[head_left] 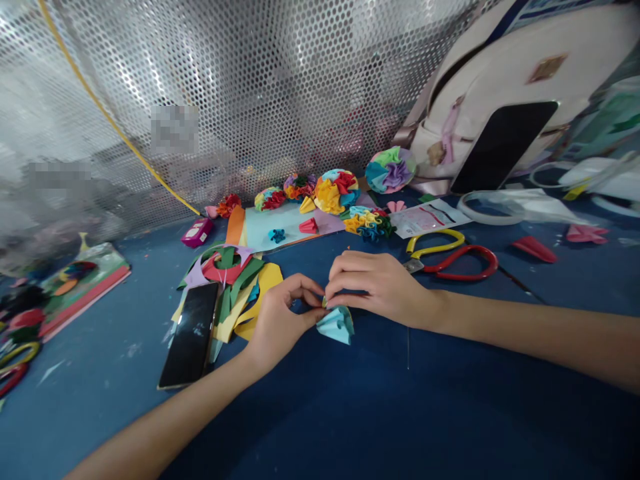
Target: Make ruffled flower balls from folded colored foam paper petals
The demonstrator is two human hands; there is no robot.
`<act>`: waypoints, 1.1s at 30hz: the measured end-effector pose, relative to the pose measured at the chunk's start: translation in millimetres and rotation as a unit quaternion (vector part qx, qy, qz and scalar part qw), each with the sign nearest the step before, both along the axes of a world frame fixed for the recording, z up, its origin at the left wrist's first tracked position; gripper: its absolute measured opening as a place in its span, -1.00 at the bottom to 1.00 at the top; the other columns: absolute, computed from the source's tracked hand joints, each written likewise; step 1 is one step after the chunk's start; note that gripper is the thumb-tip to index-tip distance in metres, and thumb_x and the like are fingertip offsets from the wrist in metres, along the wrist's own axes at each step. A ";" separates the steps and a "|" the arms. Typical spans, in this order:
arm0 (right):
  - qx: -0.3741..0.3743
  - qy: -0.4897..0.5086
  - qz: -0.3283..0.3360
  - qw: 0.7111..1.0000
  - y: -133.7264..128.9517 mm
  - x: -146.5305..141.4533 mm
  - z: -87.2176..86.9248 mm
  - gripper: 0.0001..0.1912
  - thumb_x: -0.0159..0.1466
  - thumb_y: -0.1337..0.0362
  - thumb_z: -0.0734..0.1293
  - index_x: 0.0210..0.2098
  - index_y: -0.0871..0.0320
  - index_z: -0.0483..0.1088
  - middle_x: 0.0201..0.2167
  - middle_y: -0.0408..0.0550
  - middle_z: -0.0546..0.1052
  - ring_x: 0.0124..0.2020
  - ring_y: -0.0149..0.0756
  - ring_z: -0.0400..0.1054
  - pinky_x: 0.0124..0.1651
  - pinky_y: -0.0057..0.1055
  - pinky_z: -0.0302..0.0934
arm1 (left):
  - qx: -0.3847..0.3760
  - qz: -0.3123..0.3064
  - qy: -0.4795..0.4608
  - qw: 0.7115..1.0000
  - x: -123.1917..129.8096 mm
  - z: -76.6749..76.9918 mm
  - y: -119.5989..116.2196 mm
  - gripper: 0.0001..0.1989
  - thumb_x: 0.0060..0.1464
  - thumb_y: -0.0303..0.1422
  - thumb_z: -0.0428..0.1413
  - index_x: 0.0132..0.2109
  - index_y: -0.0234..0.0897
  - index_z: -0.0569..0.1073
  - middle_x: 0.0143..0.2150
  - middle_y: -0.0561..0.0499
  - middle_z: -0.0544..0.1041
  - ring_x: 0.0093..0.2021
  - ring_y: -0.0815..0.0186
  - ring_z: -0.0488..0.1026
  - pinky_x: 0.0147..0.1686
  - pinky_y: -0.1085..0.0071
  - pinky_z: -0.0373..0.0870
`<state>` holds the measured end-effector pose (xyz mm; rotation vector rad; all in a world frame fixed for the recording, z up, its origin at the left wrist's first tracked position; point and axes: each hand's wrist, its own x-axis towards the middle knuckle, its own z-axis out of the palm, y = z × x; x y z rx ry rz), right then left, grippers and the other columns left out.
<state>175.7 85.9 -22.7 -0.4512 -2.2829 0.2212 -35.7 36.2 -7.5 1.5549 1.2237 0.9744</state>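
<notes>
In the head view, a light blue ruffled piece [336,325], perhaps felt or paper, hangs between my hands with its folds spread downward. My left hand [285,317] pinches its gathered tip between thumb and forefinger. The fingertips of my right hand [375,283] are pressed together at that same tip, where a small yellowish bit shows. A thin needle-like line [408,350] is visible just below my right wrist; any thread to it cannot be made out. Scissors [463,263] with one yellow and one red handle lie beyond my right wrist, their blades partly hidden.
Coloured scraps [230,280] and a phone [189,337] lie left of my hands. Finished-looking ruffled balls [337,193] line the back near a perforated metal screen [280,87]. A white backpack [520,87] with a dark phone [505,147] against it stands back right.
</notes>
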 end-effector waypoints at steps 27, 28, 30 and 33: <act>-0.079 0.058 0.017 0.995 -2.2 -1.4 -3.4 -0.87 0.41 0.24 0.40 -0.25 0.12 0.56 -0.31 -0.10 0.55 -0.28 -0.35 0.45 -0.22 -0.42 0.28 | 0.043 0.010 0.018 0.999 -4.4 -0.7 0.0 -0.79 -0.03 -0.45 0.34 -0.19 -0.26 0.55 -0.43 0.08 0.60 -0.37 0.35 0.54 -0.29 0.45 0.40; -0.075 0.059 0.015 0.995 -2.1 -1.2 -3.2 -0.86 0.43 0.23 0.39 -0.24 0.12 0.56 -0.31 -0.09 0.55 -0.28 -0.35 0.45 -0.23 -0.42 0.28 | 0.038 0.003 0.018 0.999 -4.9 -0.4 1.3 -0.79 0.00 -0.42 0.33 -0.16 -0.27 0.58 -0.43 0.06 0.61 -0.38 0.35 0.54 -0.32 0.46 0.40; -0.066 0.060 0.010 0.996 -1.8 -0.6 -2.8 -0.84 0.44 0.23 0.37 -0.24 0.12 0.56 -0.30 -0.08 0.55 -0.27 -0.35 0.46 -0.23 -0.42 0.28 | 0.022 -0.003 0.005 1.000 -5.5 -0.6 4.0 -0.81 0.07 -0.37 0.30 -0.13 -0.27 0.62 -0.39 0.02 0.65 -0.38 0.33 0.57 -0.34 0.46 0.44; -0.062 0.057 0.003 0.996 -1.1 0.3 -2.1 -0.85 0.44 0.24 0.37 -0.24 0.12 0.55 -0.30 -0.08 0.54 -0.26 -0.35 0.46 -0.20 -0.41 0.28 | -0.006 0.004 -0.035 0.999 -5.3 -2.1 6.9 -0.87 0.07 -0.38 0.28 -0.20 -0.28 0.66 -0.30 -0.03 0.71 -0.31 0.31 0.63 -0.27 0.44 0.53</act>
